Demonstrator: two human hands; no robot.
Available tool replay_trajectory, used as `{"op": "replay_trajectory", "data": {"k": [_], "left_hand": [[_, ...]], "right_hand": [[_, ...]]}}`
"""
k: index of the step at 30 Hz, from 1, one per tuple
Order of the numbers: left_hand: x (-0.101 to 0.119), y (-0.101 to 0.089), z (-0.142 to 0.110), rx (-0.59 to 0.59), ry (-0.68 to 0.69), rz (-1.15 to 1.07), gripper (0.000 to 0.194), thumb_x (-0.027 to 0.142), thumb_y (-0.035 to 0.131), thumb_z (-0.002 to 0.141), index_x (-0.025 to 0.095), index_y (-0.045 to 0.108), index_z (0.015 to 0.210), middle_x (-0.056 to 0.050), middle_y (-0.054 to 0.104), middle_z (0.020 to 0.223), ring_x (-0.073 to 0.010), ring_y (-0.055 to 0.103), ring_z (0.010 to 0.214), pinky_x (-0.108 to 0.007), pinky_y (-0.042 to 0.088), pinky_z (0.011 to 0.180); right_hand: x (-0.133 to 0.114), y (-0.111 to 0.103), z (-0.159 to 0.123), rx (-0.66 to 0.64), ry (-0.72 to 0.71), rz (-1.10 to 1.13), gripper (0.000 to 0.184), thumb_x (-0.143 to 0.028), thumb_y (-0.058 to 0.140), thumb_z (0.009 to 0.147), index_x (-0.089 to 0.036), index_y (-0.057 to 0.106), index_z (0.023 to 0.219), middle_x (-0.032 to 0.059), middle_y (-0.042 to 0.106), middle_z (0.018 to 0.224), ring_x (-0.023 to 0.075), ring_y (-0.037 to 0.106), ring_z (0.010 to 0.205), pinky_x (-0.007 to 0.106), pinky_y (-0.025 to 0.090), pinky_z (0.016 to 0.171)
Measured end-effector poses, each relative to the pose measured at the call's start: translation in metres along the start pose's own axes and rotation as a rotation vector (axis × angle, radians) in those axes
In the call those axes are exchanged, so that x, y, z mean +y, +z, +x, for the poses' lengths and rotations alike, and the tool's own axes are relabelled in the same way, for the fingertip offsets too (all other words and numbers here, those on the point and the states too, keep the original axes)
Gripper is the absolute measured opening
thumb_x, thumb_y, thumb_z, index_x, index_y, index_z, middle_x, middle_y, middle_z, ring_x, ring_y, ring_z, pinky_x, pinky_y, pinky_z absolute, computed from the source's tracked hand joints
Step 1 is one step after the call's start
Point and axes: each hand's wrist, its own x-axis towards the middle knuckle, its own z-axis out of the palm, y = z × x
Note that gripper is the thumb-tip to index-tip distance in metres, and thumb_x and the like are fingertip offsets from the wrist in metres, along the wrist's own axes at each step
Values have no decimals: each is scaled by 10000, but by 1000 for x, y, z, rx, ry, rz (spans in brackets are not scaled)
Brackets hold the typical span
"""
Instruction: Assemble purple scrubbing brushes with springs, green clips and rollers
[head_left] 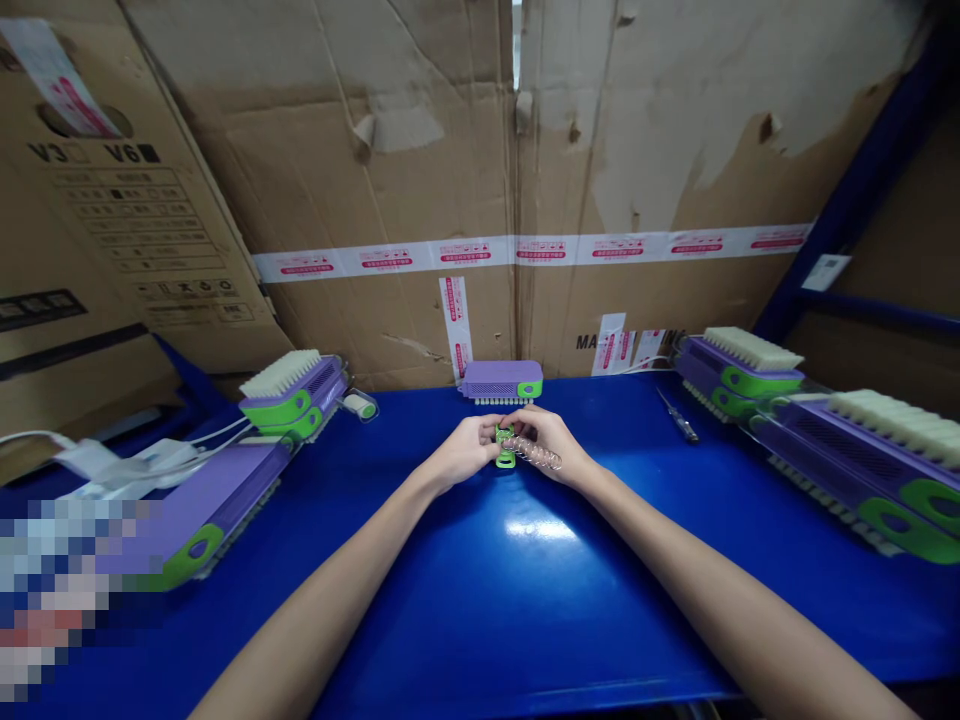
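Over the middle of the blue table, both of my hands close round a small green plastic piece [505, 461] with an oval opening at its lower end. My left hand [463, 453] pinches its left side with the fingertips. A thin metal coil spring [541, 456] stretches from the green piece to the right, under the palm of my right hand [553, 436]. That hand's fingers curl over the spring and reach the top of the piece. How the spring meets the piece is partly hidden by my fingers. Just behind lies a purple brush [499, 379] with a green end, bristles down.
Stacked purple-green brushes stand at the left [296, 395] and right [739, 370]; more brushes [862, 455] reach the right edge. A screwdriver-like tool [678, 416] lies right of my hands. White plugs and cables [112, 465] crowd the left. Cardboard [390, 180] walls the back.
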Motion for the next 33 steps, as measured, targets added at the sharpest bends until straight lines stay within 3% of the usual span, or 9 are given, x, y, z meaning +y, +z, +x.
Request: {"op": "replay_trajectory", "data": {"k": [6, 13, 19, 24, 29, 33], "left_hand": [[-3, -3, 1, -2, -25, 23, 430, 174, 651, 682, 89, 601, 1102, -63, 664, 822, -87, 514, 600, -193, 305, 496], [-6, -5, 3, 2, -8, 17, 486, 192, 665, 672, 86, 587, 1141, -69, 658, 830, -84, 512, 584, -197, 345, 493], [-5, -5, 4, 79, -29, -35, 591, 219, 695, 672, 72, 538, 1223, -136, 661, 997, -103, 549, 644, -220, 408, 535], [-9, -8, 5, 119, 5, -99, 567, 207, 705, 658, 109, 565, 1199, -114, 676, 973, -128, 579, 720, -214, 416, 562], [-13, -4, 5, 135, 13, -129, 773, 89, 745, 567, 125, 481, 1293, -106, 661, 1034, -129, 588, 777, -266, 463, 718], [-17, 0, 6, 161, 56, -45, 868, 62, 742, 531, 93, 422, 1337, -66, 659, 876, -130, 579, 726, -269, 465, 703]], "right_hand": [[-6, -2, 2, -42, 41, 34, 211, -326, 650, 765, -153, 659, 886, 27, 568, 775, 116, 505, 630, 234, 409, 582], [-2, -1, 0, -75, 89, 183, 278, -359, 657, 747, -146, 646, 924, 33, 619, 795, 114, 527, 605, 236, 428, 572], [-2, 1, 0, -51, 161, 192, 191, -145, 580, 748, -147, 650, 926, 40, 673, 809, 149, 607, 698, 266, 479, 648], [-10, 2, -1, 60, 114, 52, 376, -232, 647, 753, -182, 608, 1123, 71, 681, 1021, 197, 627, 881, 308, 501, 715], [-12, 3, 0, 113, 96, 69, 163, -211, 630, 768, -190, 687, 919, 56, 717, 974, 211, 659, 914, 356, 498, 846], [-13, 3, 1, 156, 173, 79, 229, -171, 658, 714, -173, 675, 942, 62, 717, 976, 211, 671, 912, 347, 515, 843]]}}
